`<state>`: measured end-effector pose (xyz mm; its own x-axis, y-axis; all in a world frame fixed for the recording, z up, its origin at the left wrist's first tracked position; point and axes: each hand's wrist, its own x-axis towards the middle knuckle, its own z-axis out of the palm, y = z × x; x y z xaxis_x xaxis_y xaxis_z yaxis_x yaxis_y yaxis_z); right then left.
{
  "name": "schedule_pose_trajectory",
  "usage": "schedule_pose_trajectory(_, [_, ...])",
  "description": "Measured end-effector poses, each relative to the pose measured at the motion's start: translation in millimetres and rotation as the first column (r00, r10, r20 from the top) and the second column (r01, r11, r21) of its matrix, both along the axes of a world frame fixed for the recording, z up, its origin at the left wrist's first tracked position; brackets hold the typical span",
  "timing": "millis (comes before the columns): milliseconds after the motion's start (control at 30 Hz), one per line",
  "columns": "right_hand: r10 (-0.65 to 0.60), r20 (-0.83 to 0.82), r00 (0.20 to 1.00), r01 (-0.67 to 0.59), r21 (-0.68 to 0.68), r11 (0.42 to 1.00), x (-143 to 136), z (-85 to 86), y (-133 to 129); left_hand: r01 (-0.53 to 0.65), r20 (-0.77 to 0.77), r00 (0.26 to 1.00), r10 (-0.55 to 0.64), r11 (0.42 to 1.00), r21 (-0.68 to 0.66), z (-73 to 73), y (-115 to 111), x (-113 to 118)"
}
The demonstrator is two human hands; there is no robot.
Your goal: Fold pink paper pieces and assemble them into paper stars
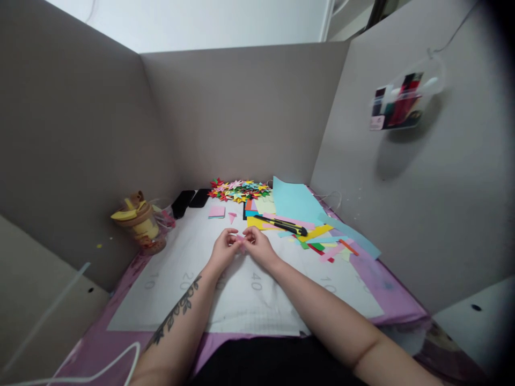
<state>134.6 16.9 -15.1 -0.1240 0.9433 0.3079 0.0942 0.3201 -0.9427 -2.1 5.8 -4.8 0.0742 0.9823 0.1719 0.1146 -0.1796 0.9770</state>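
Observation:
In the head view, my left hand (224,249) and my right hand (259,248) meet over the white sheet (173,305). Both pinch a small pink folded paper piece (242,244) between thumbs and fingertips; most of it is hidden by the fingers. Just beyond lies a small pink folded paper triangle (232,217). Left of that is a square stack of paper (216,212) with pink on top. A yellow-and-black utility knife (284,225) rests on paper strips to the right of my hands.
Many coloured folded paper stars (237,188) are heaped at the back. Light blue paper sheets (295,198) and loose strips (322,247) lie at right. A tumbler (140,225) and two dark flat objects (192,199) stand at left. Grey panels (241,112) enclose the table; a plastic bag (402,102) hangs right.

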Motion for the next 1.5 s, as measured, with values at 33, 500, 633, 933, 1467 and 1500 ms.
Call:
schedule_pose_trajectory(33, [-0.001,-0.009,1.000,0.001,-0.019,1.000,-0.4,-0.4,-0.1,-0.005,0.029,1.000,0.005,1.000,-0.011,0.2,0.3,-0.4])
schedule_pose_trajectory(500, [0.099,-0.021,0.995,-0.100,-0.070,0.992,-5.4,-3.2,-2.2,-0.093,0.040,0.995,0.094,0.995,-0.026,-0.3,2.2,-3.8])
schedule_pose_trajectory(633, [0.096,-0.041,0.995,-0.099,-0.085,0.991,-7.9,-3.6,-2.0,-0.116,0.128,0.984,0.125,0.990,-0.074,-0.9,4.1,-5.7])
schedule_pose_trajectory(933, [0.109,0.017,0.994,-0.106,-0.143,0.984,2.1,-5.8,0.3,-0.325,0.155,0.932,0.327,0.945,-0.035,-3.1,12.7,-13.9])
schedule_pose_trajectory(1467, [-0.142,-0.066,0.988,0.127,-0.187,0.974,6.1,-4.1,25.1,-0.226,-0.092,0.970,0.226,0.974,0.017,-7.5,11.2,-12.9])
schedule_pose_trajectory(1500, [-0.159,0.005,0.987,0.158,-0.135,0.978,5.0,-2.9,34.3,-0.231,-0.118,0.965,0.233,0.973,0.027,-7.0,10.8,-12.7])
